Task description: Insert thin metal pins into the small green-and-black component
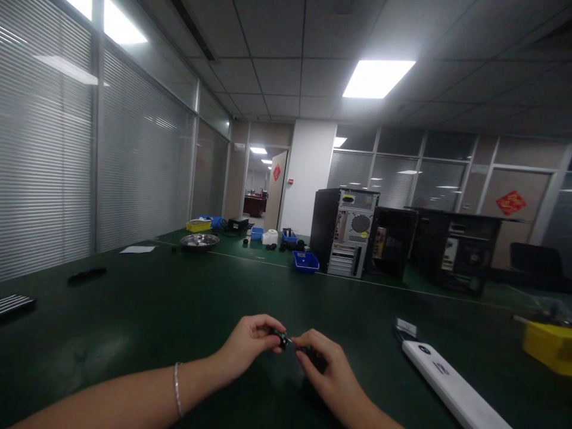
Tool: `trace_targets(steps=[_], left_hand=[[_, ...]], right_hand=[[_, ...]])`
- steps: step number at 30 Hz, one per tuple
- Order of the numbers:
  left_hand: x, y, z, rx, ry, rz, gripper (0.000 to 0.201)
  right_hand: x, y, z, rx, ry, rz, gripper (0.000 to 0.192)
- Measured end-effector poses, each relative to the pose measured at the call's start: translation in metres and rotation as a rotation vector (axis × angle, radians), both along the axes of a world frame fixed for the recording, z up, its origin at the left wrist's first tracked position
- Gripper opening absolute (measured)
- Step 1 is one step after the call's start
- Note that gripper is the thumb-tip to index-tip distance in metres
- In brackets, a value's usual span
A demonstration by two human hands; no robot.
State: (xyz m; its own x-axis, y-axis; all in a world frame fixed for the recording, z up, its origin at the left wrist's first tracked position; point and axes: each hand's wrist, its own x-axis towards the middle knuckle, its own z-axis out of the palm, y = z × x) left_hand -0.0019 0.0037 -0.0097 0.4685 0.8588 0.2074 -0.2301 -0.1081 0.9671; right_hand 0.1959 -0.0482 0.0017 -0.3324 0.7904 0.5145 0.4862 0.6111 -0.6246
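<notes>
My left hand (pixel 245 345) is closed in a pinch on a small dark part (pixel 281 338), whose kind is too small to make out. Facing it, my right hand (pixel 330 363) is closed around a slim dark tool (pixel 306 350), mostly hidden by the fingers. A short thin metal tip shows in the narrow gap between the hands and meets or nearly meets the dark part. Both hands are low over the dark green table (pixel 179 310), near its front.
To the right lies a long white device (pixel 451 378), with a yellow bin (pixel 547 345) beyond it. Computer cases (pixel 348 232) stand at the back right. Blue tray (pixel 305 262), metal bowl (pixel 199 242), white sheet (pixel 137 249) and dark strip (pixel 87 275) lie farther back.
</notes>
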Motion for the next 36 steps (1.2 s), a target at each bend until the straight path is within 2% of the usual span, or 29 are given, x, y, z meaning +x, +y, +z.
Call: trace_targets(steps=[11,21,23,25,28,32,36], left_hand=[[0.002,-0.007,0.002,-0.052,-0.051,0.03,0.023],[-0.001,-0.001,0.003,0.053,0.069,-0.02,0.02],[-0.008,0.003,0.006,0.092,0.167,-0.055,0.017],[-0.016,0.006,0.011,0.179,0.358,-0.139,0.016],[-0.023,0.006,0.019,0.24,0.495,-0.248,0.016],[-0.022,-0.002,0.026,0.619,0.731,-0.261,0.018],[-0.019,-0.004,0.024,0.695,0.736,-0.251,0.021]], right_hand=[[0.0,0.001,-0.002,-0.042,0.022,0.017,0.016],[0.0,-0.001,0.002,-0.043,-0.057,-0.004,0.018],[0.001,-0.001,0.003,-0.058,-0.069,-0.02,0.019],[0.002,-0.001,0.003,-0.061,-0.07,-0.033,0.02],[0.004,-0.001,0.004,-0.055,-0.062,-0.046,0.021],[0.005,0.0,0.003,-0.045,-0.052,-0.057,0.019],[0.004,0.001,0.001,-0.047,-0.041,-0.055,0.019]])
